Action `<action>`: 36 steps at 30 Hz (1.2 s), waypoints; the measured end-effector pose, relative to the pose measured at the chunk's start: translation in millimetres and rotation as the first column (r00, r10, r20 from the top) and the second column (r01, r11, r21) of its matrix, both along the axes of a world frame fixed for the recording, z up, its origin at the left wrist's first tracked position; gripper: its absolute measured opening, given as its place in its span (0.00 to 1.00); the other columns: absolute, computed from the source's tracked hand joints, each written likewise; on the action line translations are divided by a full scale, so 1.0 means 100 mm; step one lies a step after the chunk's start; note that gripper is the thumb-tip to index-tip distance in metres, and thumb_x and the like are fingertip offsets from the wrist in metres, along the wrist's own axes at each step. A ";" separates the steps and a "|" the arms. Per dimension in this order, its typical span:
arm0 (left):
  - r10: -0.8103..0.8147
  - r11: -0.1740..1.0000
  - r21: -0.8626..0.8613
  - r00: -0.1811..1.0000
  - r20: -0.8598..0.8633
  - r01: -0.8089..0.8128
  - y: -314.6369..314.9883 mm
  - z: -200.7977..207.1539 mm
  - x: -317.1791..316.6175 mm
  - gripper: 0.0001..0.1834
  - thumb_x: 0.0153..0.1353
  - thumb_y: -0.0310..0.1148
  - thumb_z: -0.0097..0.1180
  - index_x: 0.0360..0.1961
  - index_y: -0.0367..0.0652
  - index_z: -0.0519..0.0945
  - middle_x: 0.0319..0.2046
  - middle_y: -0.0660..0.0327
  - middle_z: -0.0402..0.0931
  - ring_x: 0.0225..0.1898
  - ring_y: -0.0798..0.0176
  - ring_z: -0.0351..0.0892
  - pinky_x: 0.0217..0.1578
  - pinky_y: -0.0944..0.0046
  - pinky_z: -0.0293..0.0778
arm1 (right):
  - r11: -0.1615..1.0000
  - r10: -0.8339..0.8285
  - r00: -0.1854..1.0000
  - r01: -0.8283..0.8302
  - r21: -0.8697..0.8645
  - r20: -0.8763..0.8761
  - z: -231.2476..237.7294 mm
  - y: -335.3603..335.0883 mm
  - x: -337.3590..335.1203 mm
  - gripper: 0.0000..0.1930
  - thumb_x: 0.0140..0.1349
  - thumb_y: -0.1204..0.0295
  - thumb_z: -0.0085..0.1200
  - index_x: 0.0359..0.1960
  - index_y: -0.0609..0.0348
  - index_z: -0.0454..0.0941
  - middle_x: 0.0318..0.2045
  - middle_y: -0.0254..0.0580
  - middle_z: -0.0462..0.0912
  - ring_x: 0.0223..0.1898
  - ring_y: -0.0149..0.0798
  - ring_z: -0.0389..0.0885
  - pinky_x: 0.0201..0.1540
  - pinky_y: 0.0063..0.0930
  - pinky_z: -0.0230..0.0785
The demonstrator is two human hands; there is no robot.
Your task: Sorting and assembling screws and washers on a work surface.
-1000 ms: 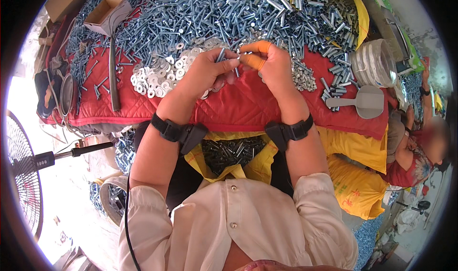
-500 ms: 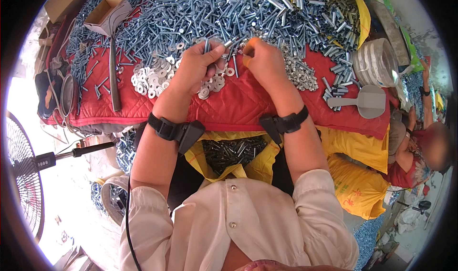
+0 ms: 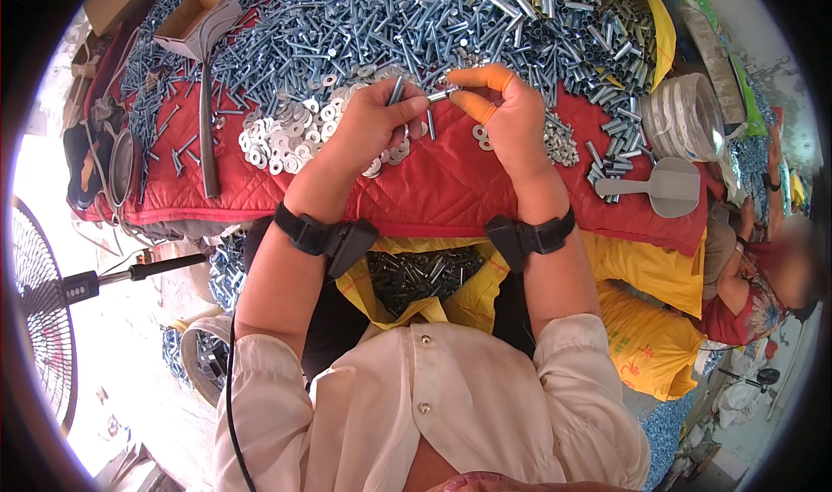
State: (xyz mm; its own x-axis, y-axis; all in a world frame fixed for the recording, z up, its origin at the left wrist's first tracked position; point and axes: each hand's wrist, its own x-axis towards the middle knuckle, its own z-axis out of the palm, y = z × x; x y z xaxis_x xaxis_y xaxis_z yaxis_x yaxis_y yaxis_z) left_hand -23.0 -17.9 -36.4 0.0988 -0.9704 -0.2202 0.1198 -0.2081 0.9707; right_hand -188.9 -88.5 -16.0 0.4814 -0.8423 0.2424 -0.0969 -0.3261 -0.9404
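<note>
My left hand point(image 3: 371, 121) is closed on a bolt fitted with a shiny metal sleeve point(image 3: 439, 97), which points right from between thumb and fingers. A second bolt point(image 3: 396, 90) sticks up from the same hand. My right hand point(image 3: 513, 121), orange covers on its thumb and index finger, is curled round the sleeve's far end. Whether a small part sits between those fingertips is hidden. Flat washers point(image 3: 282, 138) lie in a heap beside my left hand. Small nuts point(image 3: 561, 141) lie by my right hand, and a loose bolt point(image 3: 431, 124) rests on the red cloth between them.
A large bolt pile point(image 3: 347, 24) covers the table's back, with metal sleeves point(image 3: 598, 37) at right. Around it are a cardboard box point(image 3: 198, 26), a hammer-like handle point(image 3: 208, 145), a grey scoop point(image 3: 672, 187) and a white bucket point(image 3: 685, 115). A yellow sack point(image 3: 373, 297) of dark parts sits at my lap.
My right hand has moved right and turned, its fingers now at the sleeve's end. My left hand has shifted slightly, and the sleeved bolt now lies closer to level. Washers show beneath my right hand.
</note>
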 end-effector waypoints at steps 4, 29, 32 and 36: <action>0.006 1.000 -0.020 1.000 0.016 -0.006 -0.01 -0.01 -0.02 0.07 0.60 0.31 0.51 0.35 0.38 0.74 0.19 0.64 0.74 0.14 0.78 0.61 0.14 0.79 0.54 | 0.999 -0.040 0.997 0.041 0.021 -0.059 0.03 0.00 -0.03 0.10 0.47 0.77 0.62 0.33 0.61 0.79 0.30 0.38 0.82 0.31 0.28 0.79 0.36 0.20 0.71; -0.194 0.975 -0.159 0.936 -0.293 0.153 0.04 0.11 0.09 0.11 0.61 0.34 0.49 0.38 0.37 0.75 0.22 0.59 0.75 0.15 0.76 0.64 0.14 0.79 0.55 | 0.964 0.094 0.930 -0.174 0.200 0.355 -0.06 -0.13 -0.16 0.20 0.61 0.57 0.44 0.30 0.63 0.80 0.42 0.48 0.79 0.50 0.41 0.73 0.56 0.35 0.57; -0.497 0.859 0.062 0.857 -0.132 0.508 0.15 0.40 0.11 0.14 0.60 0.36 0.51 0.41 0.36 0.76 0.22 0.59 0.75 0.15 0.76 0.65 0.15 0.79 0.57 | 0.990 -0.044 0.994 0.058 -0.131 0.105 -0.07 -0.20 -0.30 0.06 0.45 0.71 0.64 0.26 0.54 0.82 0.38 0.39 0.81 0.45 0.39 0.76 0.49 0.34 0.64; -0.456 0.885 0.093 0.890 -0.021 0.456 0.12 0.28 0.16 0.16 0.59 0.36 0.51 0.43 0.36 0.77 0.27 0.62 0.77 0.23 0.75 0.72 0.20 0.78 0.62 | 0.707 -0.203 0.909 -0.121 -0.697 -0.363 -0.05 -0.16 -0.43 0.09 0.39 0.70 0.62 0.27 0.49 0.83 0.41 0.38 0.79 0.54 0.44 0.68 0.55 0.39 0.60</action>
